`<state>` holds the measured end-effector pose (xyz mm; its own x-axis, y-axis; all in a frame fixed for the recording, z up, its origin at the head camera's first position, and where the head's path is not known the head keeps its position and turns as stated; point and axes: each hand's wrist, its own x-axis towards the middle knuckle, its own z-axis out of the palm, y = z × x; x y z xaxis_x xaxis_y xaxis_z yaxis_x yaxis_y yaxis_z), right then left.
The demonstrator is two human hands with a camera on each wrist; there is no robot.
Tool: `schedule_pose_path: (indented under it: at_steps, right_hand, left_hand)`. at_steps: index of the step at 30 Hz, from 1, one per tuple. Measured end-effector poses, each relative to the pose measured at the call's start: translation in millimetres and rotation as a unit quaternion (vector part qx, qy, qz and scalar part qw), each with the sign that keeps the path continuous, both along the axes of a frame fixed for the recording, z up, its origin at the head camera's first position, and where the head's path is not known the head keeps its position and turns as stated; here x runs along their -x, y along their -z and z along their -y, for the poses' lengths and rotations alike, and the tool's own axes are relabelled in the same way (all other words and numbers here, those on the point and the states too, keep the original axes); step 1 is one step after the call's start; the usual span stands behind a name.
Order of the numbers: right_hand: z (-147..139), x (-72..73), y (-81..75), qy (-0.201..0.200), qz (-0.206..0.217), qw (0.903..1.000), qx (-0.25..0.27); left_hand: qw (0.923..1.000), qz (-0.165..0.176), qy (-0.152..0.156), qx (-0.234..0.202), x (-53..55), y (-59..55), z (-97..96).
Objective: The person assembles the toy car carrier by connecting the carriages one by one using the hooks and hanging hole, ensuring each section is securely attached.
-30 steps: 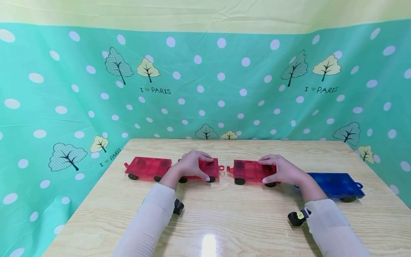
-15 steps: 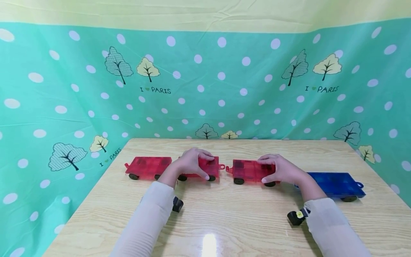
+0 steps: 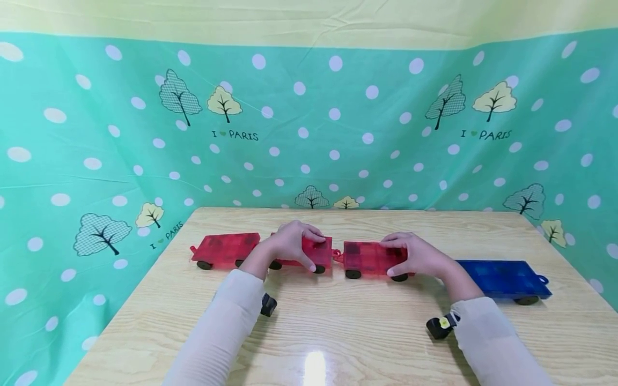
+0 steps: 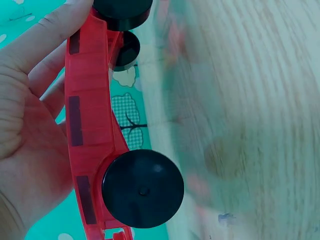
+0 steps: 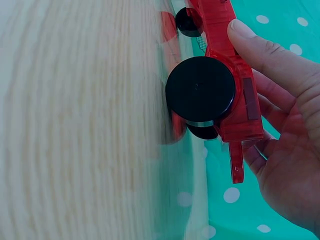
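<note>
In the head view my left hand grips a red see-through toy train car with black wheels, thumb on its near side and fingers over the top. My right hand holds another red toy train car the same way. Between these two cars, the ring and the hook meet; whether they are linked I cannot tell. A further red car stands left of the left-hand car, its coupling hidden behind my wrist. To the right, a blue car sits partly behind my right forearm.
The cars stand on a pale wooden table. A green dotted cloth hangs behind and at the sides. Black wrist cameras show below each wrist, the left camera and the right camera.
My right hand has slid its red car to the left, and the gap between the hook and the ring has gone. The left-hand and far-left cars have shifted slightly right.
</note>
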<state>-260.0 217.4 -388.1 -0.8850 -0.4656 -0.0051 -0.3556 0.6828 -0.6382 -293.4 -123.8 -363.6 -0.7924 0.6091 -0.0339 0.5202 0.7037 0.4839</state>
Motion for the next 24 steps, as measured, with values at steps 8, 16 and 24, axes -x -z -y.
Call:
schedule_pose_path:
  at_steps: [8,16,24]
  right_hand:
    - [3,-0.3,0.7,0.002,0.001,1.0000,-0.006]
    - [3,0.4,1.7,-0.005,0.000,1.0000,-0.001]
    - [4,2.4,2.8,-0.004,0.006,1.0000,0.003]
  left_hand:
    - [0.9998,0.007,-0.016,0.013,-0.8,3.3,3.0]
    - [0.9998,0.014,-0.009,0.009,-1.0,10.0,6.6]
    - [0.9995,0.030,-0.005,-0.008,0.9,14.7,13.3]
